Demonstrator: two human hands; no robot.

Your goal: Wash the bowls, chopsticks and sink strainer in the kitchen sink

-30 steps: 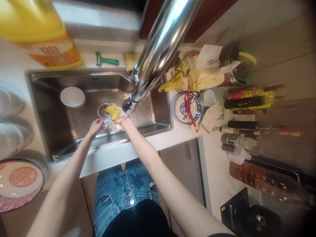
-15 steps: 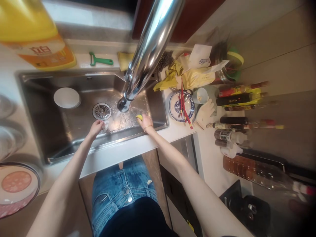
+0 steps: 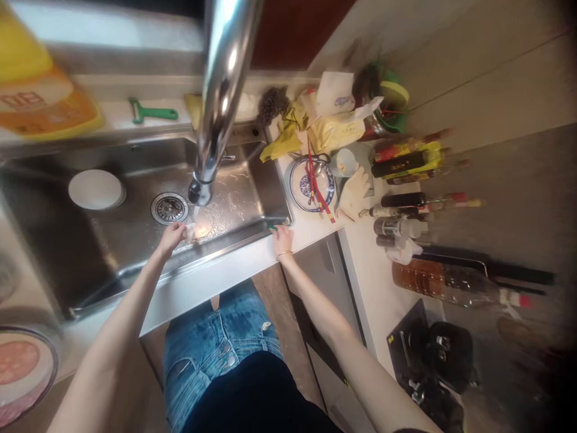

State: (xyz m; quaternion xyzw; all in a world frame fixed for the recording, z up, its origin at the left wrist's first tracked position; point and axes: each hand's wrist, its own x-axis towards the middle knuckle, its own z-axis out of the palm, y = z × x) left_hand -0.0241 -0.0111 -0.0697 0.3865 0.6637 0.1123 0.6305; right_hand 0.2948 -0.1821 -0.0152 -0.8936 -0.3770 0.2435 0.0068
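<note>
My left hand (image 3: 172, 237) is closed in a pinch over the front of the steel sink (image 3: 135, 236). A small whitish thing (image 3: 190, 231) sticks out from its fingertips into the running water; its kind is too blurred to make out. My right hand (image 3: 283, 239) is closed at the sink's front right corner, near the rim. A sponge (image 3: 273, 228), mostly hidden by the fingers, shows a green edge there. Water runs from the chrome faucet (image 3: 201, 189) beside the drain (image 3: 169, 208). A white round dish (image 3: 97, 189) lies at the sink's left.
Right of the sink are a blue-rimmed plate (image 3: 295, 191) with red chopsticks (image 3: 312, 174), a cup (image 3: 346, 162) and yellow gloves (image 3: 288, 139). Bottles (image 3: 424, 276) line the right counter. A green peeler (image 3: 155, 112) and yellow jug (image 3: 49, 99) stand behind; a patterned plate (image 3: 27, 361) is at left.
My right hand has moved right with the sponge, from inside the sink to its front right corner. My left hand stays by the water stream. The whole view has shifted.
</note>
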